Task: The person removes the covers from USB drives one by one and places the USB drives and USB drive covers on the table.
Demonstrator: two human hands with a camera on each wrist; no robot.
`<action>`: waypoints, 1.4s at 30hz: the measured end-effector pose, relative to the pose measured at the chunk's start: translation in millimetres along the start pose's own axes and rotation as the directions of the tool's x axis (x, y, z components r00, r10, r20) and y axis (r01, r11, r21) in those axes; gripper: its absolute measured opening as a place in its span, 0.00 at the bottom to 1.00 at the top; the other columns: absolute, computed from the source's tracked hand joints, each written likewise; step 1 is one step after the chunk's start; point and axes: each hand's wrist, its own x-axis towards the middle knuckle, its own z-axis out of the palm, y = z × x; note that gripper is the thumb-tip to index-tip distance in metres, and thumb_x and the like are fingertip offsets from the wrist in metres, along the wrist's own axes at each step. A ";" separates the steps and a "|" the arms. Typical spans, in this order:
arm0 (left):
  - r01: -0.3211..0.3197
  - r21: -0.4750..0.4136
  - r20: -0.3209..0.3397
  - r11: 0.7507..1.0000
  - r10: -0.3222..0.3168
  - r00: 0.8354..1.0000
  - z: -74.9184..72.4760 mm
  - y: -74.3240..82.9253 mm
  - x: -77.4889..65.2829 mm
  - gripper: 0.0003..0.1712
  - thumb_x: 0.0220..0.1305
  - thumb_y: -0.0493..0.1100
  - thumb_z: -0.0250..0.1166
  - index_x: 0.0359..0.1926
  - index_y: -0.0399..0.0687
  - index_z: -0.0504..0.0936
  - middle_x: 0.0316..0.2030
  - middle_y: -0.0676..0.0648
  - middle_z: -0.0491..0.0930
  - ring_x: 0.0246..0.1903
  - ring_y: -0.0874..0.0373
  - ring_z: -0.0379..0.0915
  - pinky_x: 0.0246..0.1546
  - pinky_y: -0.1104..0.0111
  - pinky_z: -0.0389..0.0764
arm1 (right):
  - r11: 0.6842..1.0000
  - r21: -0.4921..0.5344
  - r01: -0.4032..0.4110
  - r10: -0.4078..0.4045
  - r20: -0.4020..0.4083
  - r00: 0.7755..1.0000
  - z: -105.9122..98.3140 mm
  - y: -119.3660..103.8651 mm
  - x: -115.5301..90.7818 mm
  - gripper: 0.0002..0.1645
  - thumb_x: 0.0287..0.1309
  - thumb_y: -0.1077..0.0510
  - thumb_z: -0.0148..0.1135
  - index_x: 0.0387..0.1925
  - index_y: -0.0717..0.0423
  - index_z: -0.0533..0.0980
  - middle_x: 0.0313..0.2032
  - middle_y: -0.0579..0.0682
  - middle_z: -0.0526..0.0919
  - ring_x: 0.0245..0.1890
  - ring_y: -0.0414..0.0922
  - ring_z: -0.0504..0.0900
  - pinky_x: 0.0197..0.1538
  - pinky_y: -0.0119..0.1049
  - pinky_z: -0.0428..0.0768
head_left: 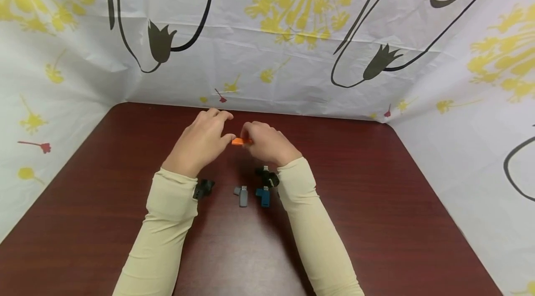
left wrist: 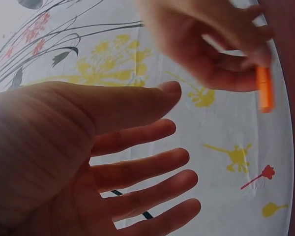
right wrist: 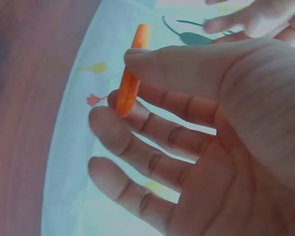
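My right hand (head_left: 267, 143) pinches an orange USB flash drive (right wrist: 130, 81) between thumb and fingers, above the table. It is a slim orange stick with a seam, and no metal plug shows. To its left my left hand (head_left: 200, 140) is held up with fingers extended and apart, holding nothing. In the left wrist view a gap separates its thumb from the orange drive (left wrist: 265, 89). Below the hands lie a grey USB flash drive (head_left: 243, 197) and a blue one (head_left: 265, 197), each with its plug bare and a cap beside it.
A black USB flash drive (head_left: 265, 173) lies behind the blue one, near the right sleeve. Another dark item (head_left: 205, 187) is partly hidden by the left cuff. The dark red table (head_left: 376, 203) is bordered by a white floral-print sheet (head_left: 251, 63) at the back and sides.
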 end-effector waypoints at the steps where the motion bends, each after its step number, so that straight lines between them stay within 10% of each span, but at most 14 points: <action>1: -0.004 0.002 0.000 1.000 0.004 1.000 1.1 0.2 0.5 0.28 0.78 0.43 0.67 0.74 0.40 0.75 0.70 0.35 0.74 0.70 0.36 0.68 0.62 0.44 0.82 | 1.000 -0.002 0.011 -0.011 -0.014 1.000 -2.0 -0.2 -2.7 0.09 0.73 0.59 0.68 0.52 0.54 0.82 0.48 0.50 0.84 0.42 0.47 0.83 0.48 0.46 0.86; 17: -0.140 -0.019 -0.092 0.990 0.138 0.986 10.8 10.9 3.1 0.16 0.72 0.40 0.73 0.58 0.42 0.88 0.54 0.43 0.86 0.48 0.46 0.81 0.48 0.52 0.85 | 0.977 -0.031 0.209 -0.210 -0.267 0.941 -24.8 -1.4 -39.8 0.09 0.74 0.59 0.69 0.51 0.55 0.83 0.44 0.49 0.81 0.42 0.46 0.79 0.47 0.40 0.82; 42: -0.254 0.018 -0.240 0.967 0.251 0.938 13.7 13.9 3.2 0.10 0.70 0.36 0.73 0.48 0.36 0.91 0.42 0.41 0.87 0.41 0.46 0.81 0.45 0.56 0.86 | 0.971 -0.004 0.238 -0.227 -0.315 0.922 -36.1 5.8 -43.0 0.13 0.68 0.60 0.76 0.51 0.57 0.85 0.47 0.50 0.84 0.43 0.48 0.81 0.49 0.41 0.83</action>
